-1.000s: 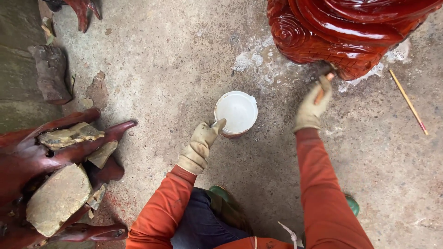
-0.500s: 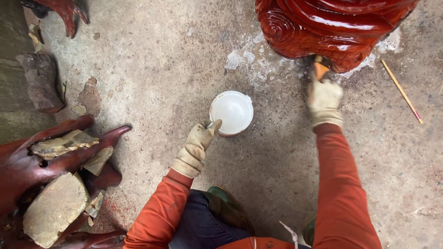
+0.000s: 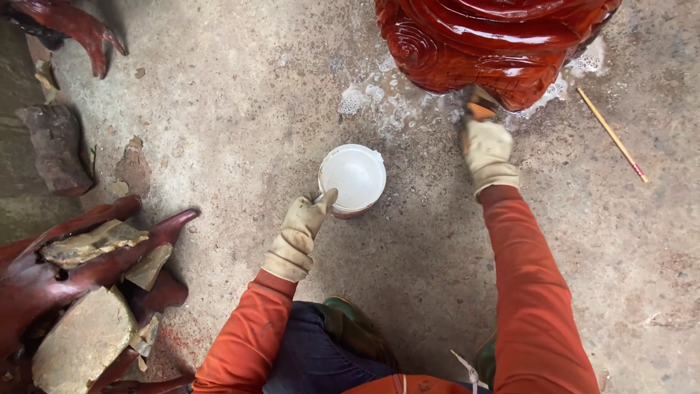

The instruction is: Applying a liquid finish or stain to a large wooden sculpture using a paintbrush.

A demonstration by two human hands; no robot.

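My left hand point(image 3: 305, 222), in a pale work glove, grips the rim of a small white bucket point(image 3: 353, 177) that stands on the concrete floor and holds white liquid. My right hand point(image 3: 486, 151), also gloved, is closed on a brush with an orange handle point(image 3: 477, 108). The brush tip presses against the lower edge of a glossy red carved wooden piece point(image 3: 496, 40) at the top. White foam point(image 3: 379, 98) lies on the floor around that piece's base.
A thin wooden stick point(image 3: 611, 135) lies on the floor at the right. At the left stand dark red carved wood pieces point(image 3: 44, 277) holding stones point(image 3: 73, 343), plus a loose rock point(image 3: 55, 149). My green boots point(image 3: 350, 332) are below.
My right hand has moved up and straightened toward the carved piece, bringing the brush against its base. My left hand stays on the bucket.
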